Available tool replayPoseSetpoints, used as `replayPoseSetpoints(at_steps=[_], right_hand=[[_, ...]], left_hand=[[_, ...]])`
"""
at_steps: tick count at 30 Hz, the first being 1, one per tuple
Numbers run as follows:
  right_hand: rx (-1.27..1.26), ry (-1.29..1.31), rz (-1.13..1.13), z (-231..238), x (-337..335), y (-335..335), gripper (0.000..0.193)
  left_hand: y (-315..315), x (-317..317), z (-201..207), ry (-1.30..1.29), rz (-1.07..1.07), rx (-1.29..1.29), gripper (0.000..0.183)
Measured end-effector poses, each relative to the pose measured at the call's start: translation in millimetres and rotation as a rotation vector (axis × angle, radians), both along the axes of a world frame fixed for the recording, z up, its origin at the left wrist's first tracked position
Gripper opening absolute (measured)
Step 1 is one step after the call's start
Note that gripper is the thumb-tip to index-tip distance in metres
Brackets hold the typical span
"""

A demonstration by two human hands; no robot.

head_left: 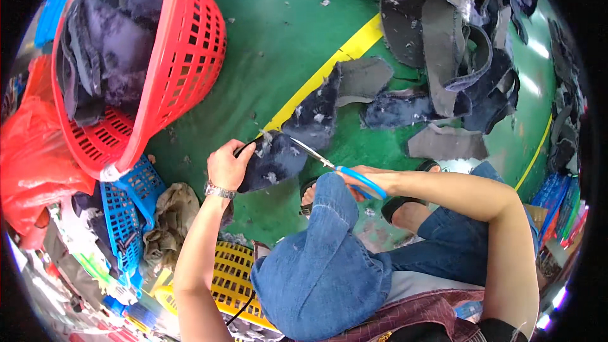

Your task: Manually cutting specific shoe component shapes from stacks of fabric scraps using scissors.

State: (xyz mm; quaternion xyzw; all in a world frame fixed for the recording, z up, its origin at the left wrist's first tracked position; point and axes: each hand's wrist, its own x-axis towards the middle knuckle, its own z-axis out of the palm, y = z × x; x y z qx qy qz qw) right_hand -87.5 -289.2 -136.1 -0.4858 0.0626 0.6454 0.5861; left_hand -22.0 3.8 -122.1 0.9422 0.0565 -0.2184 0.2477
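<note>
Between thumb and fingers my left hand [228, 163] pinches the edge of a dark navy fuzzy fabric piece [273, 163], which hangs over the floor. Blue-handled scissors [345, 170] are in my right hand [364, 180], above my knee. Their blades point up and left, with the tips near the fabric piece where it meets another dark piece [315, 114]; I cannot tell whether they touch it. A grey-backed piece [364, 80] lies just beyond. Pale lint clings to the navy surfaces. My right fingers are partly hidden behind the handles and knee.
A red basket [196, 44] full of dark fabric stands at the left. Beside it are a red plastic bag [38, 152], a blue basket [123, 215] and a yellow basket [234, 275]. More grey and navy pieces [437, 44] are heaped on the green floor [272, 31] ahead right.
</note>
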Motion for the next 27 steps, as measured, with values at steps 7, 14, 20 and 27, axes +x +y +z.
replayPoseSetpoints(at_steps=[7,14,20,27], right_hand=[[-0.167,0.114,0.026,-19,10,28,0.046],[-0.229,0.074,-0.017,-5,21,44,0.060],[-0.245,-0.154,0.014,-21,10,49,0.063],[-0.288,-0.035,0.023,7,-19,-30,0.059]], left_hand=[[-5,-11,11,-0.142,-0.197,0.048,0.034],[-5,-17,18,-0.226,-0.384,0.092,0.026],[4,-25,24,-0.144,-0.400,0.098,0.022],[-3,-4,88,-0.622,-0.097,0.067,0.022]])
